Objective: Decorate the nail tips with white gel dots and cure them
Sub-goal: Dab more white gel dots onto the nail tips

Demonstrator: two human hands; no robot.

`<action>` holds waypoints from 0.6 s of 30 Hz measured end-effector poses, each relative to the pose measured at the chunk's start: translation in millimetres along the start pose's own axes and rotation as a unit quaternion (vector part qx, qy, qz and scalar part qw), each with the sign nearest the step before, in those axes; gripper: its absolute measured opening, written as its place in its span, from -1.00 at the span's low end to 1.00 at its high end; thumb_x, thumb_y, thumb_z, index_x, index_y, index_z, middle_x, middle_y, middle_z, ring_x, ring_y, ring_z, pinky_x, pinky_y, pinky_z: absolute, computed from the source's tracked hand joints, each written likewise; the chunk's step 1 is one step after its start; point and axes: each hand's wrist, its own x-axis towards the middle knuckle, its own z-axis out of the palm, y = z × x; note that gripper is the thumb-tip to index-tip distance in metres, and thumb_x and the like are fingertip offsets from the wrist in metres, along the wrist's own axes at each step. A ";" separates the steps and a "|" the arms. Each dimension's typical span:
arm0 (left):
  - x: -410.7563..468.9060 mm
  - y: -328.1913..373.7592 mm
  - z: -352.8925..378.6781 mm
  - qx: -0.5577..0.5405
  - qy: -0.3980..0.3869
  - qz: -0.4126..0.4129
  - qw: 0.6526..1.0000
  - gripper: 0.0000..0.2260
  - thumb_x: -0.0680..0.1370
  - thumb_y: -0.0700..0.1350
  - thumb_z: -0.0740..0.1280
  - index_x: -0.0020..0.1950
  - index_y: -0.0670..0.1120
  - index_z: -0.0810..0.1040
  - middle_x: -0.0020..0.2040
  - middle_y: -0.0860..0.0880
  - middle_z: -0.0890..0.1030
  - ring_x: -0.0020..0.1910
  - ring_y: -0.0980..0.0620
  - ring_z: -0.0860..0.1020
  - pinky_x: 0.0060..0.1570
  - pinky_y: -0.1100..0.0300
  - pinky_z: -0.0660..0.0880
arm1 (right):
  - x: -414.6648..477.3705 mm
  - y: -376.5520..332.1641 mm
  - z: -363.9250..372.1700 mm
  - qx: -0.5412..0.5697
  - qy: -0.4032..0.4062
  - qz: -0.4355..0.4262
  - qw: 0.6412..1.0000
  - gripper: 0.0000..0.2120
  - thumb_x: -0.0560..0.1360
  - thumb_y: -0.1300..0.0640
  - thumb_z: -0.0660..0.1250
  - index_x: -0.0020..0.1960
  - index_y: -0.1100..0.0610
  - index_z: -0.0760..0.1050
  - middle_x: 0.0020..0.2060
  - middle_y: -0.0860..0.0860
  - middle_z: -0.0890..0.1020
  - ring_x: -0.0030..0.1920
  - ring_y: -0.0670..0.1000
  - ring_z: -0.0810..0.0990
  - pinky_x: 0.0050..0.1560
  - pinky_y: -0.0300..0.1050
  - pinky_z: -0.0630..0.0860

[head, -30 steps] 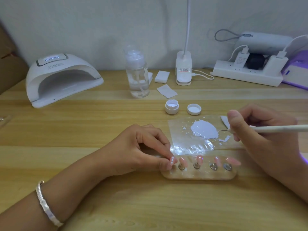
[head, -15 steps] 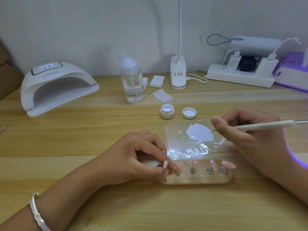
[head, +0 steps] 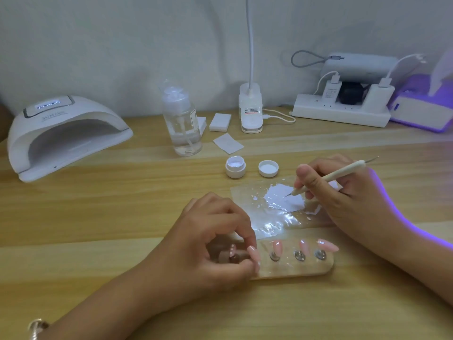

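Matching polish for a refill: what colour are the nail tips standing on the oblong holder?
Pale glossy pink nail tips, shown best in the head view.

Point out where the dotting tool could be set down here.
Bare wood lies between the curing lamp and the left hand, and along the near edge below the nail stand. Crowded: around the gel sheet, jar and lid by the right hand.

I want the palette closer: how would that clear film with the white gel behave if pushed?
The clear film looks thin and wrinkled, so it would probably buckle rather than slide stiffly. It seems light and may shift at a touch. The glossy white gel on it looks wet and could smear.
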 end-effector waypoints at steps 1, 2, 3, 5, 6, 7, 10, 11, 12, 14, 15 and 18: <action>0.0 0.3 0.8 0.002 0.002 0.007 1.000 -0.90 0.38 -0.06 0.49 -0.20 0.09 0.60 -0.14 0.19 0.56 -0.03 0.08 0.52 0.03 0.08 0.39 | 0.2 -0.3 0.1 0.001 -0.003 -0.002 1.000 -0.63 0.58 -0.15 0.24 -0.27 0.02 0.60 -0.34 -0.27 0.59 -0.15 -0.24 0.54 -0.16 -0.51 0.36; 0.1 0.2 1.5 0.002 0.003 0.012 1.000 -0.90 0.38 -0.07 0.49 -0.19 0.09 0.61 -0.13 0.19 0.56 -0.02 0.09 0.52 0.02 0.09 0.38 | 0.5 -0.3 0.2 0.001 -0.005 0.000 1.000 -0.64 0.59 -0.14 0.27 -0.28 0.02 0.60 -0.35 -0.28 0.59 -0.15 -0.25 0.54 -0.16 -0.52 0.36; -0.1 -0.1 2.1 0.001 0.005 0.014 1.000 -0.90 0.39 -0.07 0.49 -0.19 0.09 0.61 -0.12 0.19 0.56 -0.02 0.09 0.52 0.02 0.09 0.38 | 0.3 -0.6 0.3 -0.001 -0.007 0.006 1.000 -0.64 0.59 -0.14 0.28 -0.28 0.01 0.59 -0.35 -0.29 0.59 -0.13 -0.24 0.54 -0.15 -0.51 0.35; -0.5 -1.4 2.2 -0.001 0.006 0.012 1.000 -0.93 0.40 -0.04 0.49 -0.19 0.10 0.62 -0.12 0.20 0.56 -0.02 0.10 0.52 0.03 0.10 0.36 | -0.1 -1.2 0.6 -0.008 -0.014 0.021 1.000 -0.65 0.58 -0.16 0.27 -0.29 -0.02 0.59 -0.34 -0.29 0.60 -0.07 -0.18 0.52 -0.12 -0.47 0.34; -0.8 -2.0 2.1 0.000 0.005 0.012 1.000 -0.94 0.40 -0.02 0.48 -0.19 0.10 0.62 -0.12 0.20 0.56 -0.02 0.10 0.52 0.04 0.10 0.36 | -0.3 -1.5 1.0 -0.012 -0.019 0.026 0.999 -0.66 0.56 -0.17 0.26 -0.31 -0.05 0.58 -0.34 -0.29 0.61 -0.06 -0.15 0.52 -0.12 -0.45 0.35; -1.1 -2.3 2.0 0.002 0.004 0.014 1.000 -0.95 0.41 -0.01 0.47 -0.19 0.11 0.62 -0.12 0.20 0.56 -0.02 0.11 0.52 0.04 0.11 0.35 | -0.2 -2.0 1.4 -0.015 -0.023 0.029 0.999 -0.67 0.54 -0.18 0.24 -0.31 -0.07 0.56 -0.34 -0.29 0.61 -0.05 -0.13 0.52 -0.12 -0.44 0.35; -1.3 -2.4 2.0 0.003 0.006 0.018 1.000 -0.96 0.42 0.02 0.46 -0.19 0.12 0.63 -0.12 0.21 0.55 -0.03 0.13 0.51 0.03 0.13 0.33 | 0.4 -3.0 1.3 -0.012 -0.023 0.032 0.999 -0.66 0.54 -0.19 0.25 -0.31 -0.06 0.57 -0.34 -0.29 0.61 -0.05 -0.14 0.53 -0.13 -0.45 0.36; -1.6 -2.5 2.0 0.001 0.007 0.023 1.000 -0.96 0.43 0.01 0.46 -0.18 0.11 0.63 -0.12 0.21 0.55 -0.03 0.12 0.52 0.03 0.12 0.34 | 0.2 -3.1 0.9 -0.006 -0.016 0.028 0.999 -0.66 0.55 -0.18 0.27 -0.30 -0.04 0.58 -0.34 -0.28 0.61 -0.07 -0.15 0.53 -0.13 -0.46 0.36; -1.8 -2.6 1.9 0.001 0.008 0.030 1.000 -0.96 0.43 0.00 0.48 -0.18 0.11 0.64 -0.13 0.21 0.56 -0.04 0.12 0.52 0.02 0.10 0.35 | 0.1 -3.2 0.5 0.002 -0.008 0.028 1.000 -0.66 0.56 -0.17 0.28 -0.29 -0.02 0.59 -0.34 -0.27 0.61 -0.08 -0.16 0.54 -0.14 -0.47 0.37; -2.1 -2.5 1.8 0.008 0.010 0.047 0.999 -0.93 0.42 -0.05 0.52 -0.19 0.09 0.65 -0.14 0.20 0.56 -0.07 0.13 0.52 0.01 0.06 0.37 | -0.8 -3.3 -0.5 0.017 0.007 0.040 0.999 -0.68 0.55 -0.15 0.28 -0.27 -0.01 0.60 -0.34 -0.21 0.61 -0.09 -0.14 0.55 -0.16 -0.45 0.39; -1.8 -2.4 1.7 0.015 0.014 0.056 0.998 -0.92 0.42 -0.06 0.53 -0.19 0.08 0.66 -0.14 0.19 0.57 -0.08 0.14 0.51 0.00 0.06 0.38 | -1.2 -3.5 -1.0 0.020 0.014 0.043 0.999 -0.70 0.55 -0.14 0.28 -0.27 -0.02 0.60 -0.33 -0.19 0.62 -0.09 -0.12 0.56 -0.15 -0.43 0.40; -0.5 -1.6 1.9 0.046 0.027 0.095 0.994 -0.94 0.41 -0.08 0.54 -0.20 0.04 0.69 -0.14 0.18 0.61 -0.08 0.13 0.54 -0.01 0.06 0.38 | -1.9 -4.4 -2.5 0.035 0.041 0.036 0.998 -0.72 0.58 -0.06 0.28 -0.24 0.01 0.60 -0.30 -0.16 0.62 -0.15 -0.12 0.59 -0.15 -0.41 0.41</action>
